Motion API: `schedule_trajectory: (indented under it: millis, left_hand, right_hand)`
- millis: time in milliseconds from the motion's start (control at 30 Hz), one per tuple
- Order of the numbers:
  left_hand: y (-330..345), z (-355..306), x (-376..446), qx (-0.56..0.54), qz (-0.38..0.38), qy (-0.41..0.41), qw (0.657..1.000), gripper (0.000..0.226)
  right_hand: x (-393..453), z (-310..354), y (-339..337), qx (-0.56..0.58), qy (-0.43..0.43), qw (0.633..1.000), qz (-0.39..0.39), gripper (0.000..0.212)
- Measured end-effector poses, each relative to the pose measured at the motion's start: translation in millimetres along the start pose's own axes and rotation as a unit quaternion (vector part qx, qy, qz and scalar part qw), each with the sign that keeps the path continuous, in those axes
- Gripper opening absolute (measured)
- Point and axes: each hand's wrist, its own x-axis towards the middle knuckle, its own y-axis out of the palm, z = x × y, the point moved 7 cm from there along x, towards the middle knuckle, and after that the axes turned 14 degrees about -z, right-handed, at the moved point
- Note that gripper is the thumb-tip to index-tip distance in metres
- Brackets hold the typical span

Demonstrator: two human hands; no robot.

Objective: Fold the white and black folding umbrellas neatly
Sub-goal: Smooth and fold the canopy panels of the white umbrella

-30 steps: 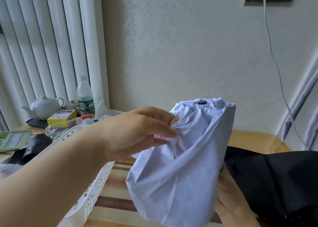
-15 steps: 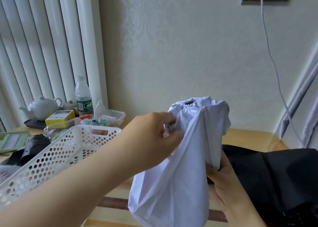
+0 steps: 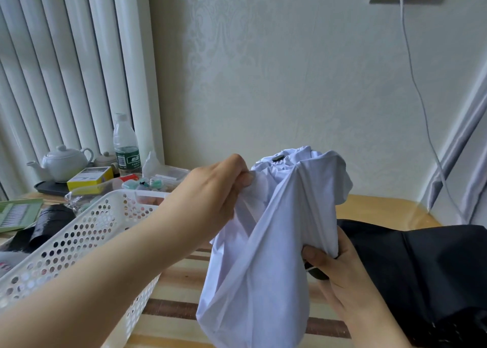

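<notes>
At centre, white umbrella (image 3: 266, 255) mid-pleating.
Left hand (image 3: 210, 197), now curled, pinches a fold at 10 o'clock; right hand (image 3: 340, 271) grips its base; canopy tighter.

A white folding umbrella (image 3: 266, 255) stands upright above the surface (image 3: 374, 210), its loose canopy bunched and creased, black tip cap uppermost. Beside it, right, a black umbrella (image 3: 427, 268) lies spread flat.

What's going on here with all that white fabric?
A person is folding a white umbrella, held upright over a wooden table. The left hand pinches a pleat of cloth near the top, while the right hand grips it lower down. The fabric hangs loose and unwrapped. A black umbrella lies waiting at the right.
</notes>
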Motion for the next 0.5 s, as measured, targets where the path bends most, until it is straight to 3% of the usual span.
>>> schedule_trajectory:
  millis: [100, 167, 267, 400, 500]
  left_hand:
    - [7.8, 15.2, -5.0, -0.126, -0.011, -0.162, 0.979, 0.022]
    - [9.2, 21.3, -8.0, -0.190, -0.034, -0.217, 0.957, 0.019]
    - [6.7, 19.6, -10.0, -0.238, -0.026, -0.213, 0.947, 0.028]
    - [3.2, 12.9, -19.1, -0.224, 0.022, -0.192, 0.955, 0.042]
    - [2.9, 11.4, -17.5, -0.256, 0.023, -0.239, 0.936, 0.024]
  right_hand:
    - [-0.9, -4.3, 0.9, 0.011, 0.016, 1.000, 0.011, 0.069]
    - [-0.6, -4.5, -3.2, 0.016, 0.017, 1.000, 0.003, 0.071]
    - [-0.4, -2.4, -6.2, 0.033, 0.014, 0.999, -0.005, 0.071]
    - [2.0, -0.5, -7.1, 0.034, 0.002, 0.999, -0.016, 0.068]
    - [1.5, 4.3, -11.2, 0.027, -0.003, 1.000, -0.014, 0.068]
